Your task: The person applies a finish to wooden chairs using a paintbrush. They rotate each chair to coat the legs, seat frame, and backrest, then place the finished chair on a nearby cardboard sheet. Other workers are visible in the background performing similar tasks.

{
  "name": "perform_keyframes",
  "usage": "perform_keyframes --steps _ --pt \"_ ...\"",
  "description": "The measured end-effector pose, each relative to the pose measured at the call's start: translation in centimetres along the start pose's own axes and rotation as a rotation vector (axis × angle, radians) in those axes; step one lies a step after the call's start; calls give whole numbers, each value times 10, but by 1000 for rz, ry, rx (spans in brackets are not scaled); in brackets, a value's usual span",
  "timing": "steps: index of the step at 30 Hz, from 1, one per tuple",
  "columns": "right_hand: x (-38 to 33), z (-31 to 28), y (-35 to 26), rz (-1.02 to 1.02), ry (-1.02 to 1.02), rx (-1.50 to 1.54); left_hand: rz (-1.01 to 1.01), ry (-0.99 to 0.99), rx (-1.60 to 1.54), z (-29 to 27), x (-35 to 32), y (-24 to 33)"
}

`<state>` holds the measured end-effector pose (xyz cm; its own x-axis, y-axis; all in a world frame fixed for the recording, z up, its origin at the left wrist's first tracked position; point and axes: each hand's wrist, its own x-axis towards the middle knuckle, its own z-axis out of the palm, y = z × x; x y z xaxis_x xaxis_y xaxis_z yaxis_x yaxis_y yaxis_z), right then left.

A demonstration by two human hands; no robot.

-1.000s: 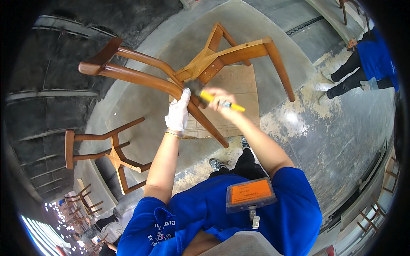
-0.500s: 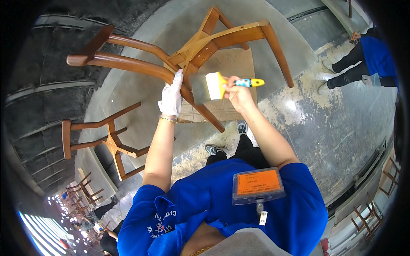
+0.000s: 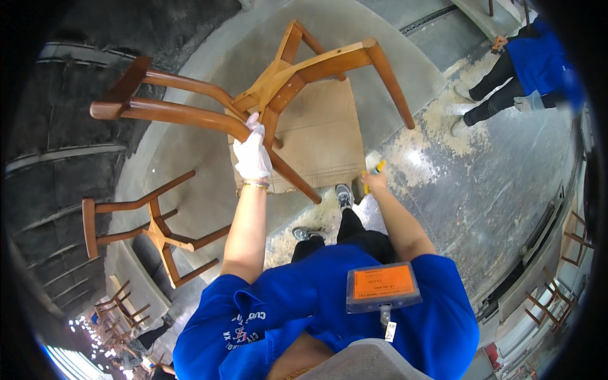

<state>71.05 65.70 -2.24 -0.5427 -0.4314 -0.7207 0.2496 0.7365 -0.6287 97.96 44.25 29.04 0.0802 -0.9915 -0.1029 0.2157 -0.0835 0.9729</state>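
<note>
Orange badge (image 3: 384, 283) — chest, rectangular

Second wooden chair frame (image 3: 149, 231) lies on its side on the concrete floor (image 3: 506, 190), near the left edge. Flat cardboard sheet (image 3: 323, 136) on the floor at centre. Co-worker in a blue top and dark trousers (image 3: 519, 69) crouched at the top right corner. More chair frames (image 3: 120, 307) stacked at the bottom left, another few (image 3: 557, 278) by the right edge. Pale, worn patches on the floor right of the cardboard.
</note>
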Motion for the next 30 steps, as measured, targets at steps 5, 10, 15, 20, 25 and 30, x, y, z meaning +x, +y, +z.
perform_keyframes --steps 5,10,15,20,25,30 --pt "16 -123 36 -28 271 -401 156 17 -48 9 18 16" --pt "-24 -238 57 148 366 -281 169 93 68 11 35 49" --pt "-49 -276 80 74 474 -427 227 208 111 21 36 62" --pt "-48 -254 92 38 287 -268 314 330 337 69 32 21" --pt "-56 -212 71 -42 56 148 218 316 -4 124 21 -17" --pt "-92 -192 37 -69 67 -39 5 234 -95 163 32 -45"
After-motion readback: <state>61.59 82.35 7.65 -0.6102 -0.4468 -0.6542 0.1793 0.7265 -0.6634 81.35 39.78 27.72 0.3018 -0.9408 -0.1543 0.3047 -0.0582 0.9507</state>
